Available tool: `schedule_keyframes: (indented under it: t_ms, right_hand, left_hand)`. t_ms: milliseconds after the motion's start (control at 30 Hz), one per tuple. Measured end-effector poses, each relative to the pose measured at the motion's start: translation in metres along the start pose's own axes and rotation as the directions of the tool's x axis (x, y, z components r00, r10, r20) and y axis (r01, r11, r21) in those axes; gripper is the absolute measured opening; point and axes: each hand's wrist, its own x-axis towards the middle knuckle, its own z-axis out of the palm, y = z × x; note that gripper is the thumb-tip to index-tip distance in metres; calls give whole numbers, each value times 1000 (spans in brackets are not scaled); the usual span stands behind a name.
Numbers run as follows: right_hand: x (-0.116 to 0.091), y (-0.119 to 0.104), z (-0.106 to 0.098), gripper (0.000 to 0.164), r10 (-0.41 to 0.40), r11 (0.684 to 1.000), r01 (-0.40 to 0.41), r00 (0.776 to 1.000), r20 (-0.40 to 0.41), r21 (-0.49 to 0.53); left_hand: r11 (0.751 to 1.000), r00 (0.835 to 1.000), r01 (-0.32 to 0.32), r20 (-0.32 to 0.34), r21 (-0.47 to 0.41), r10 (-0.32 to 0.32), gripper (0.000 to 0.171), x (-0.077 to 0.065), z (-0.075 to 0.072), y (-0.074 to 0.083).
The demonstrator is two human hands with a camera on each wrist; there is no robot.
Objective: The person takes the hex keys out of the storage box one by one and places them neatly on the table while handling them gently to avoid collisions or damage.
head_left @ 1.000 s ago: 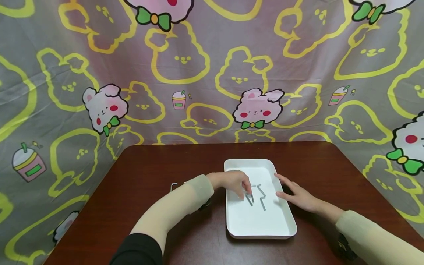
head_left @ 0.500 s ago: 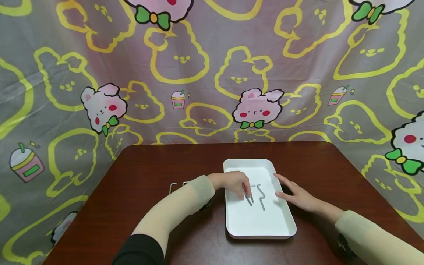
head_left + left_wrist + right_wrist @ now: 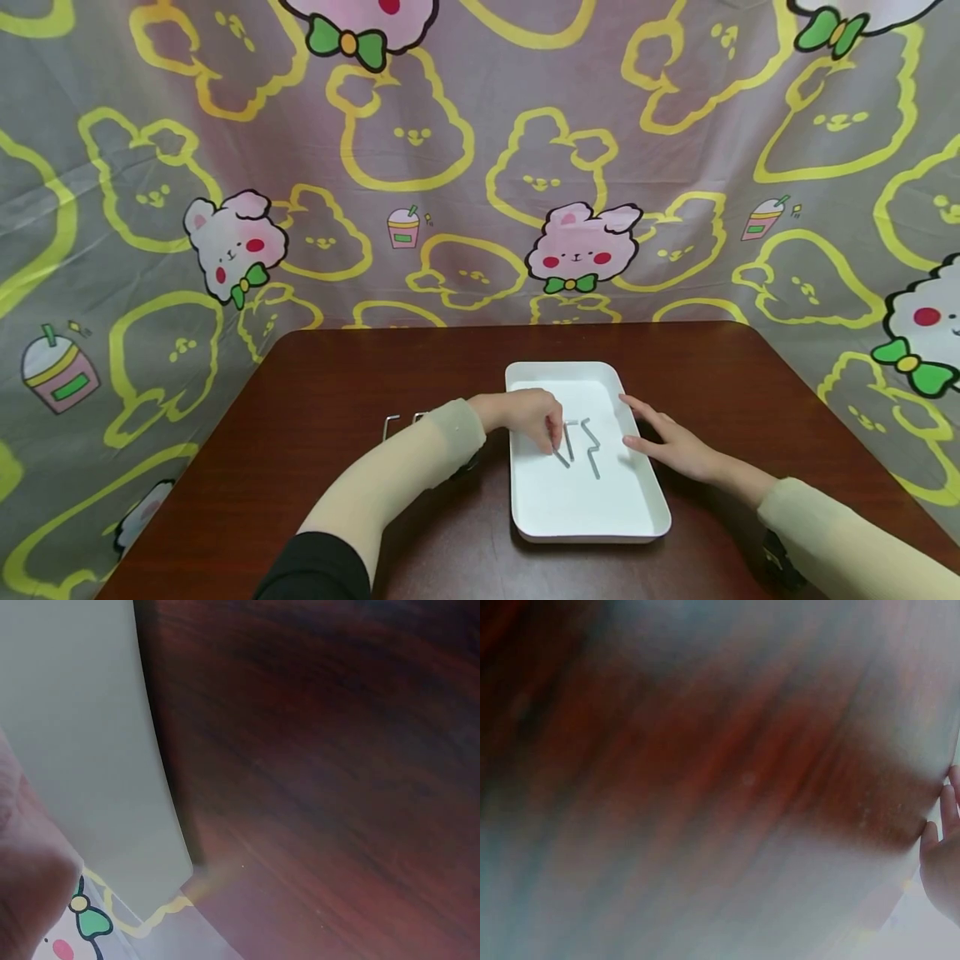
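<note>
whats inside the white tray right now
Grey bent metal rods lie in the white tray. The left hand covers the far end of one rod; anything else under that hand can't be seen.

From nine through twelve to three o'clock, the view is enclosed by a creased grey-mauve fabric backdrop (image 3: 480, 92), tinted faintly pink near eleven. Yellow cartoon-animal outlines (image 3: 408, 185), white rabbit heads with green bows (image 3: 583, 250) and pink drink cups (image 3: 403, 229) are printed across it. Toward six, a glossy reddish-brown wooden tabletop (image 3: 450, 354) with rounded far corners is seen, dully lit.
</note>
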Motion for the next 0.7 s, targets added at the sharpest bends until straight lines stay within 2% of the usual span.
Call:
schedule_keyframes:
  t_ms: [167, 400, 700]
  right_hand:
    - [0, -1, 0, 73, -2, 1000, 2, 1000, 2, 5]
    - [0, -1, 0, 73, -10, 1000, 10, 1000, 2, 0]
    - [-1, -1, -1, 73, 3, 1000, -3, 1000, 5, 13]
  left_hand:
    - [999, 999, -42, 13, 24, 41, 2, -1, -1, 2]
    - [991, 993, -118, 27, 57, 117, 13, 0, 1, 3]
    - [991, 992, -118, 49, 61, 115, 15, 0, 0, 4]
